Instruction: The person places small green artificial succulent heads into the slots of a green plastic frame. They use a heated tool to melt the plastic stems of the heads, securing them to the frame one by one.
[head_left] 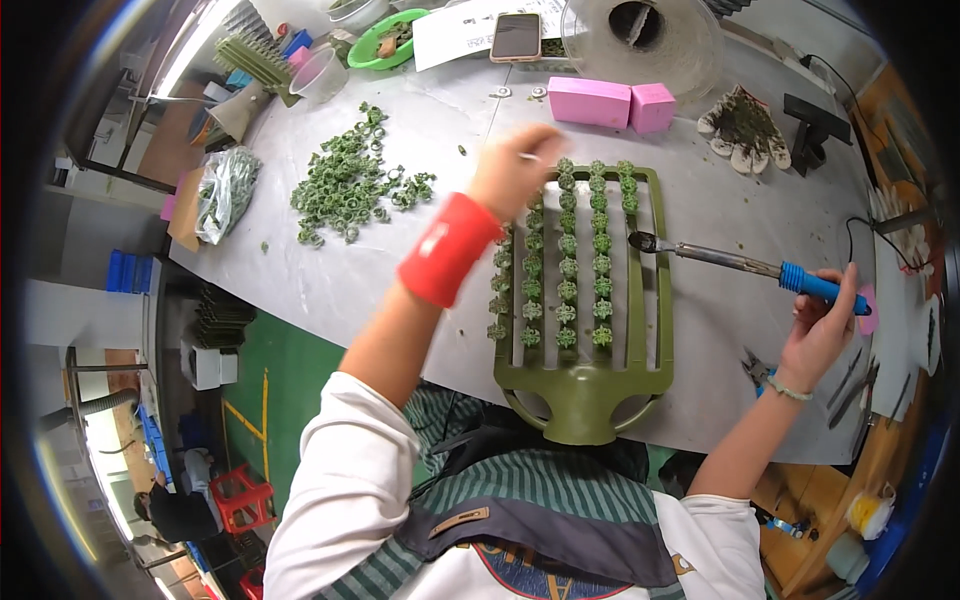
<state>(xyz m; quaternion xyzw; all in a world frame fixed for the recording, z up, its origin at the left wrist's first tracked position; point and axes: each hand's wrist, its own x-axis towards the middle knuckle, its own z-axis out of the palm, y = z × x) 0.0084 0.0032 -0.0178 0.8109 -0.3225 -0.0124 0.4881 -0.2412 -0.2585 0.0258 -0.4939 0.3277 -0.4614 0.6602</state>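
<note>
An olive-green slotted plastic frame with a wide necked end lies before me. Several rows of small green flower-shaped pieces run along its bars; the rightmost full bar carries only a few, at its far end. My left hand, with a red wristband, hovers over the frame's far left corner; its fingers are smeared by motion. In my right hand is the blue handle of a soldering iron. The iron's dark, flattened tip sits over the rightmost slatted bar. A heap of loose green pieces lies to the left.
Two pink blocks stand beyond the frame, near a phone and a large reel. A stained glove and a black stand are far right. Pliers lie near my right forearm. A plastic bag rests at left.
</note>
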